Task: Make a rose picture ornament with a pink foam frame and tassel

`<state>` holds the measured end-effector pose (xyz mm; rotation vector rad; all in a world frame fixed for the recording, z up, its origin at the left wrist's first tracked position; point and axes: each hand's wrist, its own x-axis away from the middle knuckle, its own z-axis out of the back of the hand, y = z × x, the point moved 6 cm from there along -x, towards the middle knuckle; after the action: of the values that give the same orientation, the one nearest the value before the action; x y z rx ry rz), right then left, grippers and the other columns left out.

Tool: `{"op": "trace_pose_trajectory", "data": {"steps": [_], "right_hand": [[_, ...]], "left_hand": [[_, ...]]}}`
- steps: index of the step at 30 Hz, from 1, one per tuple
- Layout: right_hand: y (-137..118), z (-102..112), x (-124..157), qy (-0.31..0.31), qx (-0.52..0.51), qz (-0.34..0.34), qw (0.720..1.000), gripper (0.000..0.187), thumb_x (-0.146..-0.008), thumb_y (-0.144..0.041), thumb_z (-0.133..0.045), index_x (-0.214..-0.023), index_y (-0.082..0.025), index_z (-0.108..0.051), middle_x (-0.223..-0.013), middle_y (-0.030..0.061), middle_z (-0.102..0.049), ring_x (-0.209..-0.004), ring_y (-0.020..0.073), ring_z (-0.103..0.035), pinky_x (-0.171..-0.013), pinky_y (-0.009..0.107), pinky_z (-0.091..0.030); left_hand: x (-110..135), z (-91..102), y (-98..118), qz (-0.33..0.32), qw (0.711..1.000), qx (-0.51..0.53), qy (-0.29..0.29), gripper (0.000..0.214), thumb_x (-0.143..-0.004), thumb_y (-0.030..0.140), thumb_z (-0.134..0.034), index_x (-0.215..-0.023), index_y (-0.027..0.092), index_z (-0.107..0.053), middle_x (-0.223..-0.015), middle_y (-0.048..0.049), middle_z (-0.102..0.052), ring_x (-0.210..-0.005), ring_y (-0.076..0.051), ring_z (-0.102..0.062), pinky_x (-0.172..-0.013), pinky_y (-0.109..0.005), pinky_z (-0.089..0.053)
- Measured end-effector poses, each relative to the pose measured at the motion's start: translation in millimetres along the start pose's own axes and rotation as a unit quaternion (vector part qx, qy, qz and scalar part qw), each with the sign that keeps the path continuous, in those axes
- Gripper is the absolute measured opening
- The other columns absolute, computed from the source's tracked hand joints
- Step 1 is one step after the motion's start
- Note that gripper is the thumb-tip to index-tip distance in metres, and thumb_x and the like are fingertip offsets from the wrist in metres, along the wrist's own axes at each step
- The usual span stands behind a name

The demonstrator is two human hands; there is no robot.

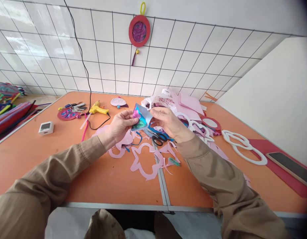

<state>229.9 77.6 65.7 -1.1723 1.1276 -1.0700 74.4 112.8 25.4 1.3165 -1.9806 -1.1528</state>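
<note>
A small piece of shiny pink, blue and green foil sheet [143, 120] with a pale blue-grey side folded over is held up above the table. My left hand [121, 125] pinches its left edge between thumb and fingers. At its upper right, my right hand [167, 120] grips the pale side with closed fingertips. Black-handled scissors [157, 140] lie just below, partly hidden by my right hand. Under and in front of both hands are pink cut-outs, among them a wavy pink frame [136, 166], and thin blue scraps.
A yellow glue gun [98, 108] with its cord lies left, near a small white device [46, 127]. White ring cut-outs [259, 158], a red sheet [263, 147] and a phone [290, 166] are right. A round red ornament [131, 38] hangs on the tiled wall.
</note>
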Motion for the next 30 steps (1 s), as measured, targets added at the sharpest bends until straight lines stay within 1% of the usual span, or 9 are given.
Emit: {"op": "trace_pose_trajectory", "data": {"steps": [4, 8, 10, 13, 15, 17, 20, 24, 30], "right_hand": [[-3, -10, 5, 0.015, 0.079, 0.053, 0.995, 0.048, -0.062, -0.059, -0.089, -0.074, -0.021, -0.063, -0.071, 0.0003, -0.063, -0.067, 0.0161, -0.058, -0.06, 0.03, -0.045], [-7, -12, 8, 0.081, 0.191, 0.125, 0.97, 0.037, -0.074, -0.042, -0.078, -0.062, -0.022, -0.049, -0.061, -0.0037, -0.046, -0.06, 0.012, -0.041, -0.056, 0.029, -0.034], [-8, -11, 9, 0.092, 0.227, 0.139, 0.959, 0.035, -0.078, -0.036, -0.071, -0.06, -0.022, -0.045, -0.06, -0.0043, -0.04, -0.06, 0.0114, -0.037, -0.056, 0.029, -0.03], [-10, -9, 8, 0.058, 0.229, 0.132, 0.963, 0.034, -0.078, -0.036, -0.068, -0.06, -0.022, -0.042, -0.061, -0.0042, -0.038, -0.062, 0.0117, -0.037, -0.056, 0.029, -0.029], [-10, -9, 7, 0.014, 0.216, 0.116, 0.969, 0.033, -0.078, -0.039, -0.066, -0.062, -0.022, -0.043, -0.062, -0.0042, -0.038, -0.061, 0.0117, -0.038, -0.056, 0.029, -0.028], [-10, -9, 7, -0.023, 0.206, 0.101, 0.973, 0.032, -0.078, -0.04, -0.065, -0.063, -0.022, -0.043, -0.062, -0.0044, -0.038, -0.06, 0.0113, -0.038, -0.056, 0.029, -0.028], [-10, -8, 8, -0.037, 0.195, 0.093, 0.976, 0.032, -0.077, -0.04, -0.066, -0.063, -0.022, -0.044, -0.062, -0.0049, -0.037, -0.059, 0.0109, -0.038, -0.056, 0.028, -0.029], [-9, -7, 10, -0.04, 0.186, 0.078, 0.979, 0.031, -0.078, -0.038, -0.069, -0.063, -0.022, -0.047, -0.061, -0.0036, -0.044, -0.059, 0.0124, -0.043, -0.056, 0.029, -0.033], [-8, -8, 12, -0.045, 0.156, 0.062, 0.985, 0.035, -0.079, -0.044, -0.075, -0.066, -0.021, -0.052, -0.062, -0.0018, -0.052, -0.061, 0.0138, -0.048, -0.054, 0.028, -0.037]], "left_hand": [[4, -3.3, 1, -0.014, 1.0, -0.004, 0.003, 0.045, -0.053, 0.012, -0.098, -0.093, 0.018, -0.08, -0.08, -0.0012, -0.08, -0.069, -0.013, -0.072, -0.066, -0.024, -0.057], [11, -10.6, 1, -0.017, 1.0, -0.018, -0.014, 0.044, -0.056, 0.01, -0.096, -0.096, 0.015, -0.079, -0.081, -0.0018, -0.078, -0.071, -0.013, -0.071, -0.07, -0.026, -0.057], [14, -15.5, 0, 0.001, 0.999, -0.029, -0.036, 0.043, -0.057, 0.012, -0.097, -0.096, 0.014, -0.078, -0.082, -0.0027, -0.077, -0.072, -0.013, -0.07, -0.071, -0.026, -0.056], [15, -19.8, 1, 0.029, 0.996, -0.045, -0.068, 0.042, -0.061, 0.026, -0.099, -0.095, 0.013, -0.079, -0.086, -0.005, -0.076, -0.075, -0.015, -0.069, -0.073, -0.027, -0.055], [13, -18.8, 2, 0.042, 0.994, -0.05, -0.082, 0.044, -0.066, 0.045, -0.097, -0.091, 0.013, -0.079, -0.081, -0.0057, -0.075, -0.073, -0.016, -0.068, -0.072, -0.03, -0.056], [11, -15.7, 4, 0.051, 0.993, -0.054, -0.088, 0.047, -0.068, 0.054, -0.093, -0.083, 0.012, -0.078, -0.075, -0.0063, -0.073, -0.07, -0.016, -0.068, -0.071, -0.031, -0.057], [10, -11.7, 8, 0.038, 0.993, -0.074, -0.088, 0.042, -0.068, 0.051, -0.094, -0.075, 0.013, -0.077, -0.073, -0.0068, -0.074, -0.068, -0.016, -0.068, -0.068, -0.03, -0.057], [14, -13.8, 12, 0.002, 0.988, -0.123, -0.091, 0.046, -0.073, 0.058, -0.088, -0.078, 0.014, -0.078, -0.073, -0.0071, -0.075, -0.066, -0.016, -0.068, -0.064, -0.028, -0.057], [17, -14.7, 15, -0.026, 0.985, -0.165, -0.05, 0.039, -0.068, 0.05, -0.093, -0.072, 0.014, -0.077, -0.064, -0.003, -0.072, -0.055, -0.011, -0.063, -0.056, -0.023, -0.051]]}}
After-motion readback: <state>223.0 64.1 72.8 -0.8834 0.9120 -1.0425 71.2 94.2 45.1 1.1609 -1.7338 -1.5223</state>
